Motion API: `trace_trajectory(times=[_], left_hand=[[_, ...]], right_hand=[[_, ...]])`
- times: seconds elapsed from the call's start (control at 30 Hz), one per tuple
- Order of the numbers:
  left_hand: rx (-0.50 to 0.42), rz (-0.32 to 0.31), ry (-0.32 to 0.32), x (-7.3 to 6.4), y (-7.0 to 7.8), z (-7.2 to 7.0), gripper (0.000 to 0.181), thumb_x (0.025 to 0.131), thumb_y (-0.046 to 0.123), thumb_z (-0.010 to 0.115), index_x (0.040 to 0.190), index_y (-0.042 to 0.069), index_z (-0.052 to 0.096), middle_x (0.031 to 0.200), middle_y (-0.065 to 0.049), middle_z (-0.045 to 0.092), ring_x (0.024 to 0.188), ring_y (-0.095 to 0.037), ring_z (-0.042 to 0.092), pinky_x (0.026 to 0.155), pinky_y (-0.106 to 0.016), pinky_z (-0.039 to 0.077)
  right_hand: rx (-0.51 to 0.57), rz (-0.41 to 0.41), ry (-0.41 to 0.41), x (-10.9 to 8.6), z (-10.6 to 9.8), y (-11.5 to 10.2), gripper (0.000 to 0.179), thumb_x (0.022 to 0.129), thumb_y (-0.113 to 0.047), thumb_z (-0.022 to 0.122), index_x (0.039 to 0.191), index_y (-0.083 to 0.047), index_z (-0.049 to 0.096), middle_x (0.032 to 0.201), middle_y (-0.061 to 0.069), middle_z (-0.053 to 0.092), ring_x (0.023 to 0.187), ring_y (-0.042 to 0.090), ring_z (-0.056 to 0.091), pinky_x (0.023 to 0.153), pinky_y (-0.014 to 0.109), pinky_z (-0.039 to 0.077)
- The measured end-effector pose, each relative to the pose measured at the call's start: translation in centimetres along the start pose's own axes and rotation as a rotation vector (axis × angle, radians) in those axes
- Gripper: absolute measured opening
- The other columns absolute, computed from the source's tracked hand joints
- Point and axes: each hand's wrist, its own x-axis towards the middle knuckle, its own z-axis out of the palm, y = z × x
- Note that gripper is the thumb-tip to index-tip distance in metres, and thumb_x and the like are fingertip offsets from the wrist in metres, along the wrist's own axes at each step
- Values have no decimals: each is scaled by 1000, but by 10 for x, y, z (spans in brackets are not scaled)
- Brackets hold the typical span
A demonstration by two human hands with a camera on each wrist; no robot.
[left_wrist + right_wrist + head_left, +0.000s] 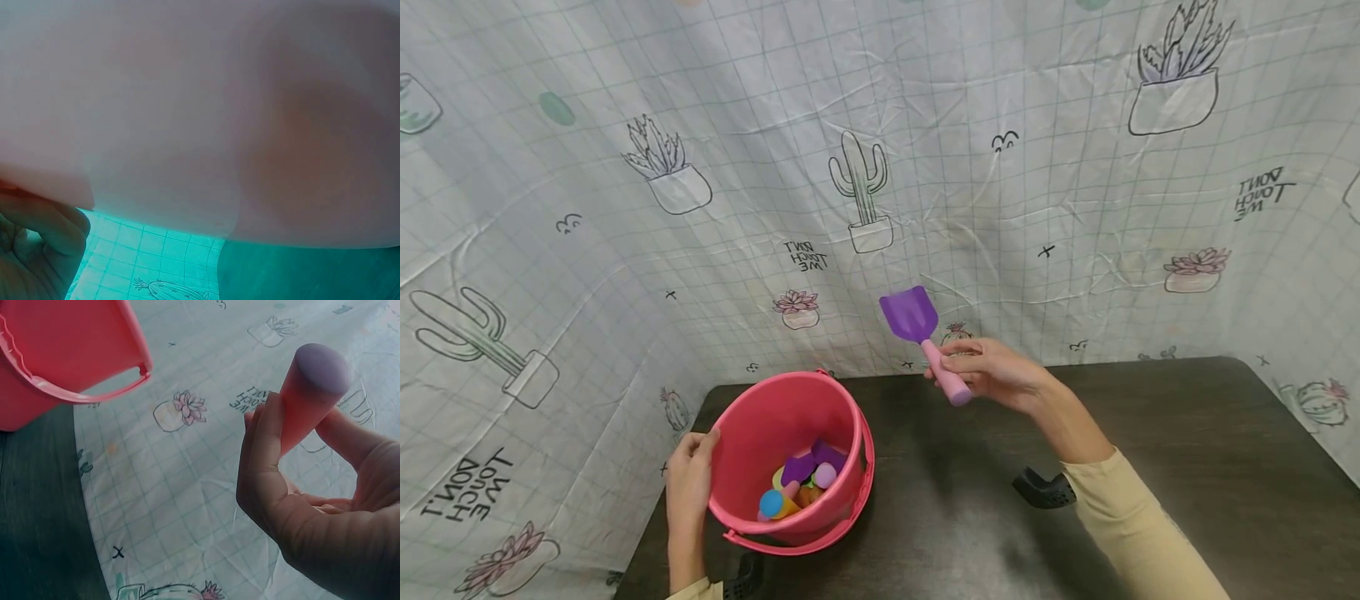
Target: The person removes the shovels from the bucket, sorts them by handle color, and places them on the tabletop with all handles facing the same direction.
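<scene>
A pink-red bucket point(748, 442) stands at the table's left side, tipped slightly toward me. My left hand point(691, 471) grips its left rim, thumb over the edge and fingers along the outside. Inside lie several colourful toy pieces, among them purple ones point(801, 468) and one with a round blue end point(771, 503). To the right of the bucket, my right hand point(992, 373) pinches a toy shovel point(934, 354) by its pink handle in the air, purple blade upward. The handle's lilac end point(322, 369) faces the right wrist camera. Blurred bucket wall point(156, 125) fills most of the left wrist view.
The dark table point(955, 517) stretches right of the bucket. A white curtain point(955, 208) printed with cacti and grid lines hangs behind and on both sides. The bucket's carrying handle point(820, 546) hangs down along its near side.
</scene>
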Motion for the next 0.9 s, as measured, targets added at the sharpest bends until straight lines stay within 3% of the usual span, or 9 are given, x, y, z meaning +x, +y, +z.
trace_trajectory(times=[0.17, 0.5, 0.9], left_hand=[[-8, 0, 0, 0, -1, -1, 40, 108, 36, 48, 106, -2, 58, 93, -16, 63, 76, -20, 60, 61, -28, 51], [-18, -11, -4, -1, 0, -1, 40, 108, 37, 49, 106, -2, 58, 89, -12, 63, 75, -19, 59, 61, -28, 51], [-7, -18, -4, -1, 2, 0, 39, 108, 35, 49, 105, -2, 58, 91, -14, 62, 76, -20, 59, 61, -29, 50]], right_hand=[[29, 12, 8, -2, -8, 4, 56, 105, -3, 53, 150, 17, 28, 107, 10, 74, 94, 15, 71, 82, 30, 56], [11, 5, 58, -7, -24, 17, 61, 104, 0, 53, 151, 22, 21, 108, 10, 71, 98, 16, 71, 85, 30, 57], [19, 22, 86, -7, -39, 39, 57, 100, 0, 60, 146, 22, 34, 107, 8, 72, 97, 14, 71, 83, 31, 58]])
